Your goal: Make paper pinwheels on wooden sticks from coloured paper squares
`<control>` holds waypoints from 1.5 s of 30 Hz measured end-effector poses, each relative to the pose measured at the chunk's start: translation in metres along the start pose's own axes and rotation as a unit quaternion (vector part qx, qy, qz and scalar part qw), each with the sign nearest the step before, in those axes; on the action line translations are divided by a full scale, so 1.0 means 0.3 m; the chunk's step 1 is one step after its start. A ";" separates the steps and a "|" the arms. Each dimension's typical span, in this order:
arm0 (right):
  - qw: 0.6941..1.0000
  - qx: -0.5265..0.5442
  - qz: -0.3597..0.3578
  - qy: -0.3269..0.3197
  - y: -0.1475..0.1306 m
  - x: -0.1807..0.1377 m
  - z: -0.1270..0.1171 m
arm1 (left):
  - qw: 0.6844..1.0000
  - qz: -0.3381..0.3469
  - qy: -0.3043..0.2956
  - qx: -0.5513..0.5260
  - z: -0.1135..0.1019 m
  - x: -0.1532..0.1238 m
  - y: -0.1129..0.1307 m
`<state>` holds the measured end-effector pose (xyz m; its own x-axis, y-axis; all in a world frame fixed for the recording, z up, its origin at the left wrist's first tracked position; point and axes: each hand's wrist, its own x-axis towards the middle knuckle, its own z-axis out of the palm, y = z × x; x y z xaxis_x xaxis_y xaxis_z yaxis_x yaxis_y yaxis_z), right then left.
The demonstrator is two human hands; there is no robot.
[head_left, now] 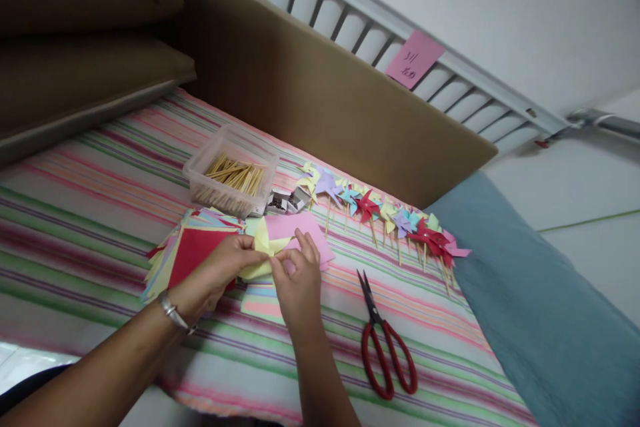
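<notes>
My left hand (223, 268) and my right hand (299, 283) meet over a yellow folded paper piece (263, 245), and both pinch it at its middle. The piece sits above a pink paper sheet (295, 227). Just left of my left hand lies a fanned stack of coloured paper squares (187, 250) with a red one on top. A bracelet circles my left wrist.
A clear plastic box of wooden sticks (233, 173) stands behind the stack. A row of several finished paper pinwheels (380, 213) runs to the right. Red-handled scissors (383, 340) lie right of my right arm. A striped cloth (85, 213) covers the surface; cardboard stands behind.
</notes>
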<state>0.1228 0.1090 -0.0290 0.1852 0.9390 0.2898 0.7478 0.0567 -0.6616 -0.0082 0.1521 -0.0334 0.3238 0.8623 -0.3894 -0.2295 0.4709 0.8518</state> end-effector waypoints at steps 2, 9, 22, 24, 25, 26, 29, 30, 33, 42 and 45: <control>1.000 -0.005 -0.001 0.002 0.002 -0.002 0.005 | 1.000 0.007 0.002 0.008 -0.001 0.004 -0.009; 0.999 0.029 0.013 0.021 -0.010 0.001 -0.008 | 0.999 0.016 0.028 0.005 -0.011 0.011 -0.013; 0.848 0.455 0.242 -0.124 -0.016 0.016 -0.002 | 0.999 0.018 0.006 -0.029 0.003 -0.003 -0.006; 0.851 0.454 0.236 -0.121 -0.009 0.015 0.007 | 0.999 0.012 0.010 -0.028 0.011 -0.003 -0.009; 0.853 0.451 0.234 -0.118 -0.002 0.016 0.012 | 0.999 0.011 0.012 -0.027 0.014 -0.002 -0.010; 0.856 0.446 0.234 -0.116 0.006 0.017 0.017 | 0.999 0.012 0.013 -0.028 0.015 0.000 -0.011; 0.863 0.435 0.228 -0.117 0.028 0.020 0.031 | 0.999 0.016 0.020 -0.032 0.014 0.009 -0.021; 0.866 0.432 0.224 -0.117 0.032 0.019 0.035 | 0.999 0.020 0.024 -0.032 0.013 0.012 -0.025; 0.873 0.428 0.201 -0.119 0.030 0.010 0.037 | 0.999 0.032 0.026 -0.029 0.008 0.014 -0.030; 0.968 0.204 0.126 -0.072 0.085 0.139 0.031 | 0.999 0.039 0.006 -0.023 -0.051 -0.039 0.049; 0.985 0.111 0.102 -0.088 0.088 0.235 0.080 | 0.996 0.035 -0.080 0.002 -0.056 -0.068 0.051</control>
<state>0.1404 0.1848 -0.0426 0.1896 0.9816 0.0234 0.5452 -0.0855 -0.8340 -0.0337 0.1448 -0.0182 0.4493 0.8519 -0.2690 -0.2521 0.4098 0.8767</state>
